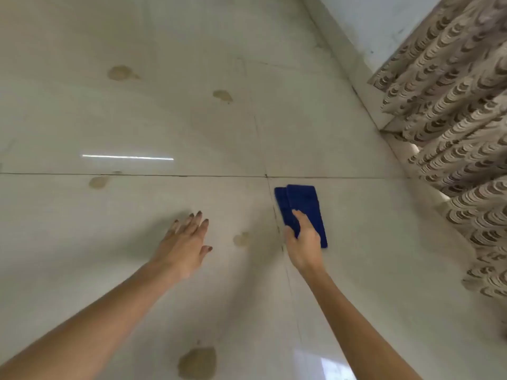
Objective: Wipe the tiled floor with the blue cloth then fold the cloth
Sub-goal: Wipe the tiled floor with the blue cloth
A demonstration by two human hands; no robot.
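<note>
The dark blue cloth (304, 204), folded into a long narrow pad with one layer slipped slightly off the other, sits low against the pale glossy tiled floor (137, 119), just right of where the grout lines (164, 175) cross. From here I can't say whether it is pressed down or held a touch above the tile. The right hand (303, 242) grasps its near end, fingers (289, 233) curled round the left edge and one digit laid along the top. That leaves most of the pad reaching forward as a flat wiping face, and folding it this way looks meant to give something firm to push. The left hand (183, 242) holds nothing. Its fingers are loose and fanned out low over the tile, to my eye as a brace for leaning forward, though I can't tell if the palm touches. Between the two hands, near the cloth, is a small brownish smudge (241, 239), probably the easiest one to reach next. Others wait farther off: one by the grout line (98, 181), two up the floor (222, 95) (120, 72), and a bigger patch close to the person (197, 363). With these smudges on the tiles, I'd say the wiping is barely begun. Along the right hangs a beige scallop-patterned curtain (452, 119) in front of the pale wall (384, 17).
</note>
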